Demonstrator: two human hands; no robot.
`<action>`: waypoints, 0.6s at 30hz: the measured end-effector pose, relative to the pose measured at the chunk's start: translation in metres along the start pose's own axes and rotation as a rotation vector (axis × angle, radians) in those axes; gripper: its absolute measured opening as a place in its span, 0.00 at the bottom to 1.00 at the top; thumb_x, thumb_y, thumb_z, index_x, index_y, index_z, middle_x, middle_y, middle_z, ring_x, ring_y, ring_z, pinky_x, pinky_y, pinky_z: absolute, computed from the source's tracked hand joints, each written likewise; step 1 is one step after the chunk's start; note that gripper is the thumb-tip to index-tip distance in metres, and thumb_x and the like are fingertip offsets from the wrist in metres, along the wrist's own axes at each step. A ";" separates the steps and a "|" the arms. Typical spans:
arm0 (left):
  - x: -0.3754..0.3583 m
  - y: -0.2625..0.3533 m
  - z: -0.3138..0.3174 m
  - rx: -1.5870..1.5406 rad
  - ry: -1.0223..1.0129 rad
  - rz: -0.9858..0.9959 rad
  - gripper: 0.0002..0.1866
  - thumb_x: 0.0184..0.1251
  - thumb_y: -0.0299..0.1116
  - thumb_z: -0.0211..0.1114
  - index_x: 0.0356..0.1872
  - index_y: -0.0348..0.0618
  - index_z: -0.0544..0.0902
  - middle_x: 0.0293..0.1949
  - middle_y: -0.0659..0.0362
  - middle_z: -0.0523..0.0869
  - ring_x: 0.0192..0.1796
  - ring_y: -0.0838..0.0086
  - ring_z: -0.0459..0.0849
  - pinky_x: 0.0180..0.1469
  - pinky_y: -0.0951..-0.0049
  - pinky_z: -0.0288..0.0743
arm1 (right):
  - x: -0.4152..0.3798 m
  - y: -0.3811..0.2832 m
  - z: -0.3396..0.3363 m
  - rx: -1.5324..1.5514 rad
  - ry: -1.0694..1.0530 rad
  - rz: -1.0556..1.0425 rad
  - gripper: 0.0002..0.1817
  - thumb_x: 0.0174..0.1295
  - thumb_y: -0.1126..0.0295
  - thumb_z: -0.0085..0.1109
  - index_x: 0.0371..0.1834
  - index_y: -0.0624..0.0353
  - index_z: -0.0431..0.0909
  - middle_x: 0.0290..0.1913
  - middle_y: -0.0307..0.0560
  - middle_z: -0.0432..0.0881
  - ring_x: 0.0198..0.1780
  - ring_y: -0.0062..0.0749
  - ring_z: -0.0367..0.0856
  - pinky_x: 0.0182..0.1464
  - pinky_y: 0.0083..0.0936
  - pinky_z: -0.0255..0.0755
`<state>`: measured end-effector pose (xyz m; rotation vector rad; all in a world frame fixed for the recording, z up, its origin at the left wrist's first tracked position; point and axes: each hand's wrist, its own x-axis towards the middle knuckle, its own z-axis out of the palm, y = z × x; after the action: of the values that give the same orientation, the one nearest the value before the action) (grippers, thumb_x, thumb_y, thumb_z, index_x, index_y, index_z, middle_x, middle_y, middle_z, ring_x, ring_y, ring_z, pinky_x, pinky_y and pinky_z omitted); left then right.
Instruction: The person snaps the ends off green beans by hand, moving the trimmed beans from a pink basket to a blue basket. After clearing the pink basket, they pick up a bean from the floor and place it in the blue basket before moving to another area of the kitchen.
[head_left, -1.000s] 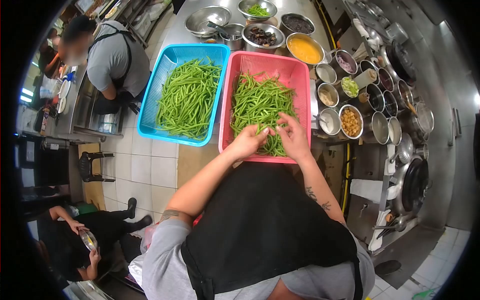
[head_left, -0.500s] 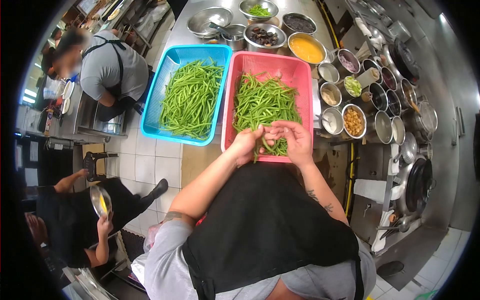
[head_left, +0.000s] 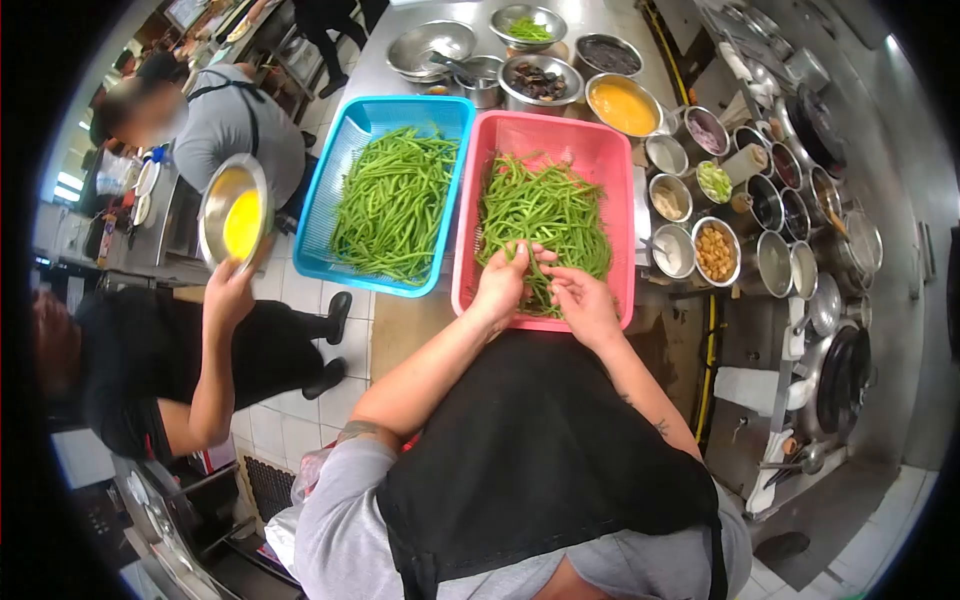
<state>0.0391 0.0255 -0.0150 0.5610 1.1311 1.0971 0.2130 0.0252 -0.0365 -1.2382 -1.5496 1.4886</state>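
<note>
A pink perforated basket (head_left: 606, 141) of green beans (head_left: 545, 208) is right in front of me. Over its near side, my left hand (head_left: 502, 289) is closed around a few green beans, with the thumb on top. Close beside it, my right hand (head_left: 587, 304) has its fingertips pinched together at the beans; what lies between them is too small to make out. To the left of the pink basket stands a blue perforated basket (head_left: 312, 238), also holding a heap of green beans (head_left: 393, 205).
Behind the baskets are metal bowls, one with orange liquid (head_left: 625, 106) and one with dark pieces (head_left: 540, 79). Several ingredient pots, including one of browned cubes (head_left: 716, 252), crowd the right. At left, a co-worker holds up a bowl (head_left: 233, 213) with yellow contents; another person (head_left: 235, 125) bends beyond.
My right hand has come slightly lower and turned its fingertips in toward my left hand. The co-worker at left has moved closer, raising the bowl. The view has shifted slightly.
</note>
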 end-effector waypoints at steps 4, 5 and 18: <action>0.003 -0.004 -0.004 -0.034 0.034 0.092 0.17 0.86 0.45 0.44 0.52 0.44 0.75 0.40 0.63 0.84 0.40 0.79 0.81 0.35 0.76 0.72 | 0.002 0.009 0.003 -0.056 0.046 -0.020 0.07 0.69 0.78 0.60 0.47 0.64 0.77 0.38 0.40 0.82 0.37 0.19 0.82 0.39 0.17 0.77; 0.007 -0.009 -0.004 -0.053 0.033 0.127 0.16 0.86 0.44 0.44 0.51 0.43 0.75 0.37 0.63 0.83 0.39 0.77 0.81 0.36 0.75 0.72 | 0.002 0.010 0.006 -0.069 0.048 -0.036 0.06 0.67 0.77 0.61 0.45 0.64 0.77 0.36 0.40 0.83 0.36 0.19 0.82 0.39 0.19 0.77; -0.017 -0.003 0.017 0.028 -0.133 -0.085 0.12 0.83 0.44 0.53 0.41 0.47 0.75 0.19 0.71 0.62 0.16 0.84 0.57 0.17 0.78 0.52 | 0.012 -0.005 -0.017 -0.336 0.385 -0.403 0.13 0.64 0.74 0.62 0.51 0.63 0.78 0.45 0.57 0.81 0.43 0.49 0.84 0.47 0.36 0.78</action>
<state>0.0553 0.0118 -0.0046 0.5935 1.0461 0.9580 0.2233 0.0433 -0.0314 -1.2132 -1.6921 0.7076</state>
